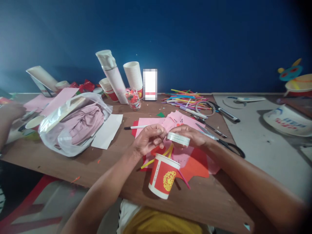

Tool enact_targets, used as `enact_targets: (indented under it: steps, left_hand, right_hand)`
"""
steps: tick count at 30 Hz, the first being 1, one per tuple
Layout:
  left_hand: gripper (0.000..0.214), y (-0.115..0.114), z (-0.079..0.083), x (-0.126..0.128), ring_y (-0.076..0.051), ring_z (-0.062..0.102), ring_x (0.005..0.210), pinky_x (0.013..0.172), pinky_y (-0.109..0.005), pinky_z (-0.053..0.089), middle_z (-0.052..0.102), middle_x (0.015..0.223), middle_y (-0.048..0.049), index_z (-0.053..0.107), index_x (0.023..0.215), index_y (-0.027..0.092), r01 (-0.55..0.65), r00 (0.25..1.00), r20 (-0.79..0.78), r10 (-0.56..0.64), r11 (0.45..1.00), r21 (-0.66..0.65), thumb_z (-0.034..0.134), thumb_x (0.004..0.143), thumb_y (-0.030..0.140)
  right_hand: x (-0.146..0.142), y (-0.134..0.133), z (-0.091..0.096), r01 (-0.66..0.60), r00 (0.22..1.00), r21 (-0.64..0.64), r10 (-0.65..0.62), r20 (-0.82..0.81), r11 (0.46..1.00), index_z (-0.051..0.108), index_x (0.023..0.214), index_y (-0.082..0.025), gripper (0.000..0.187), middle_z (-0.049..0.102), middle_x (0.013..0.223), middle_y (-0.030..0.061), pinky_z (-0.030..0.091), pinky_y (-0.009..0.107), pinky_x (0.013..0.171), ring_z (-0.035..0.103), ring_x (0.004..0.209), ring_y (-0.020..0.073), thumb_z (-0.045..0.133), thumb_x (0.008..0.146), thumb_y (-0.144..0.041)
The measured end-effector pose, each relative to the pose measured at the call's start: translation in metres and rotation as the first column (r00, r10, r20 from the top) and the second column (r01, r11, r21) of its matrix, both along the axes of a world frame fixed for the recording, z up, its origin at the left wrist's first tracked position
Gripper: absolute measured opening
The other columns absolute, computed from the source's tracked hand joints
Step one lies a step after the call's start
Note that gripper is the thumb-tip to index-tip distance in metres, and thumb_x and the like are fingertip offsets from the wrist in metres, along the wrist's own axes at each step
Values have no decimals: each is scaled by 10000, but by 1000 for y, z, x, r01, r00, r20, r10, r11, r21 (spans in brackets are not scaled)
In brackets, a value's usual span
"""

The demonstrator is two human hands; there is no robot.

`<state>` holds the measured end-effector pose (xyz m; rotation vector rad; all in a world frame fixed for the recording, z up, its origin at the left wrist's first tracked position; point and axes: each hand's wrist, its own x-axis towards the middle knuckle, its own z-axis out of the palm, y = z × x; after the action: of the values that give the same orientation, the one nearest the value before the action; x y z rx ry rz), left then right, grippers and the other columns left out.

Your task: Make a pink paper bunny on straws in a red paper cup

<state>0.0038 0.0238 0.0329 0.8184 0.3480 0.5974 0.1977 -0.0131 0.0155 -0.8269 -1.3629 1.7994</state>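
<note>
My right hand (192, 136) grips a roll of clear tape (178, 138) above the table. My left hand (147, 140) pinches at the roll's left edge, fingers closed on the tape. Just below both hands a red and white paper cup (162, 176) stands tilted on pink and red paper sheets (192, 162), with a yellow straw (168, 151) and a pink straw (183, 178) beside it.
A plastic bag with pink cloth (78, 125) lies left. A black marker (135, 127), scissors (224, 143), coloured straws (185, 97), stacked paper cups (133, 76) and a white bottle (112, 74) fill the back. Another person's hand (11, 112) is at far left.
</note>
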Motion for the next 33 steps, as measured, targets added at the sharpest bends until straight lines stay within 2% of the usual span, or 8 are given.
enact_targets:
  steps: [5,10,13,18,20,23,28,33]
  left_hand:
    - [131,1,-2,-3,1,366,375,416,-171,481,537,620,20,581,679,104,-18,1000,-16,19,998,59,656,690,210]
    - [167,0,0,-4,-11,357,352,413,-189,482,498,522,40,586,679,107,5,998,-62,1,995,100,680,672,245]
    - [146,0,1,-5,-17,386,370,436,-210,497,527,565,27,596,685,104,-6,997,-70,14,993,117,674,678,228]
    - [118,9,-3,-9,-92,511,448,472,-299,524,588,653,-18,614,720,102,5,999,-34,-2,997,75,592,701,216]
    - [145,13,-6,-9,-107,526,460,480,-293,516,598,646,-30,616,721,101,-28,999,-26,29,999,45,556,708,233]
    - [202,16,-10,-7,-112,530,471,477,-262,494,599,636,-41,623,728,95,-86,994,-71,86,996,4,531,731,275]
    - [264,9,-11,-1,-122,542,554,497,-267,510,592,711,-43,635,799,109,-127,982,-130,135,990,67,579,753,363]
    - [363,3,-7,-1,-112,553,608,502,-237,497,591,835,-41,622,949,148,-153,976,-122,178,970,186,682,690,396]
  right_hand:
    - [0,-5,6,-63,996,12,64,-65,998,693,880,-122,290,606,574,6,376,186,460,509,509,81,620,770,-380]
    - [-4,-11,15,-131,987,-14,129,-91,991,701,826,-100,343,596,556,9,378,181,457,501,487,72,659,738,-429]
    - [-3,-12,15,-155,979,-23,151,-137,988,696,856,-88,371,584,540,8,381,188,458,490,470,70,653,749,-441]
    - [4,-7,9,-151,950,-15,141,-278,988,673,915,-69,403,558,523,6,391,227,466,463,431,74,630,770,-442]
    - [6,-4,8,-145,937,14,142,-320,989,663,920,-65,400,551,522,5,395,238,481,461,439,78,620,778,-436]
    - [6,0,6,-77,938,50,90,-334,996,639,977,-89,372,566,555,3,414,253,520,475,469,84,623,782,-405]
    - [4,4,2,178,973,43,-169,-158,983,621,1027,-153,318,604,695,7,403,232,568,527,588,95,633,790,-364]
    - [2,5,-1,197,980,127,-196,-25,972,616,986,-156,322,607,839,22,403,232,639,537,708,108,660,761,-381]
